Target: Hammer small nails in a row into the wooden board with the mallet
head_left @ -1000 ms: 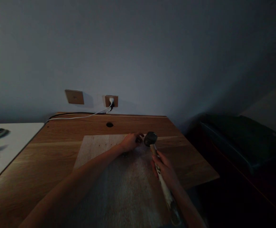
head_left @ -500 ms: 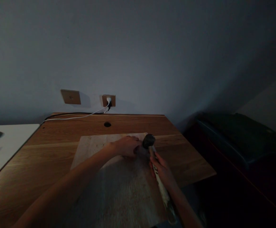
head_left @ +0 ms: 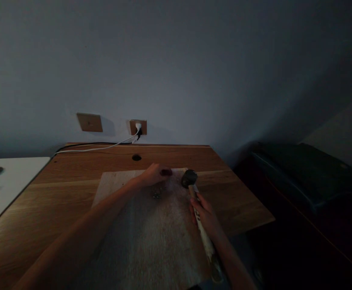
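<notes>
My right hand (head_left: 206,214) is closed round the pale wooden handle of a hammer (head_left: 194,193). The hammer's dark head rests low near the far right corner of a light plywood board (head_left: 139,233). My left hand (head_left: 157,174) sits at the board's far edge, left of the hammer head, its fingertips pinched together on something too small to name. A small dark cluster of nails (head_left: 157,194) lies on the board just behind that hand.
The board lies on a brown wooden desk (head_left: 67,189) with a cable hole (head_left: 136,157). A white cable (head_left: 97,148) runs to a wall socket (head_left: 138,127). A white table (head_left: 9,181) stands left; a dark case (head_left: 303,173) right.
My left hand drew back and left along the board's far edge, uncovering the small pile of nails. The hammer head dropped slightly and stays beside the hand.
</notes>
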Demonstrator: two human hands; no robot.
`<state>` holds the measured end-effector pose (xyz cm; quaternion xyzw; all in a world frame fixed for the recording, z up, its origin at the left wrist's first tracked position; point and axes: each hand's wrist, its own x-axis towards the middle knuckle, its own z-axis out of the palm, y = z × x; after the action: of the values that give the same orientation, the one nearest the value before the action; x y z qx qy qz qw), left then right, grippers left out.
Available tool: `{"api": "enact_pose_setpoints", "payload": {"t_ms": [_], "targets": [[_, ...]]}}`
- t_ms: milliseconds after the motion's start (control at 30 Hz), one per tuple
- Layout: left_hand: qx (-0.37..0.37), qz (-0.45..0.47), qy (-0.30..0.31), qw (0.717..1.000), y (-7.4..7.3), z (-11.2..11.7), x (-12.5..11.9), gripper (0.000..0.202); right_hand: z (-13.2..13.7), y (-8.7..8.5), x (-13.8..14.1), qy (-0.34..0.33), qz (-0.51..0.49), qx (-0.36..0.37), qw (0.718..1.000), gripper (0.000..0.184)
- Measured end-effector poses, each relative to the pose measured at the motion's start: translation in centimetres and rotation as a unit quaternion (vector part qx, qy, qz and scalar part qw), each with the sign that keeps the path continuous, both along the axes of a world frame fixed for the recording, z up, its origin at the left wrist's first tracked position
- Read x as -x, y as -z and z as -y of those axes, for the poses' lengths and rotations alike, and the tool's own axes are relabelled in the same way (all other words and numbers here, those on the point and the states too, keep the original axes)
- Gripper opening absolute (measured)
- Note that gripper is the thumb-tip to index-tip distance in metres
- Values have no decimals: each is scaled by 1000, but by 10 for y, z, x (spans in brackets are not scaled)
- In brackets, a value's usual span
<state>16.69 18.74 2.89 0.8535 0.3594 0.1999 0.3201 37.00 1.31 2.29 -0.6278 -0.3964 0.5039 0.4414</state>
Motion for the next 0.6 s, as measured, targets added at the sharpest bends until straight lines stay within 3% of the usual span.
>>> {"api": "enact_pose_setpoints", "payload": {"t_ms": [267,600], "targets": [[6,4,8,1000,3,0,1,20,0,-2,2,11,-7,-10,1000,45],[-40,-26,38,998,1,3,4,17,-1,3,0,8,-13,-9,1000,44]]}}
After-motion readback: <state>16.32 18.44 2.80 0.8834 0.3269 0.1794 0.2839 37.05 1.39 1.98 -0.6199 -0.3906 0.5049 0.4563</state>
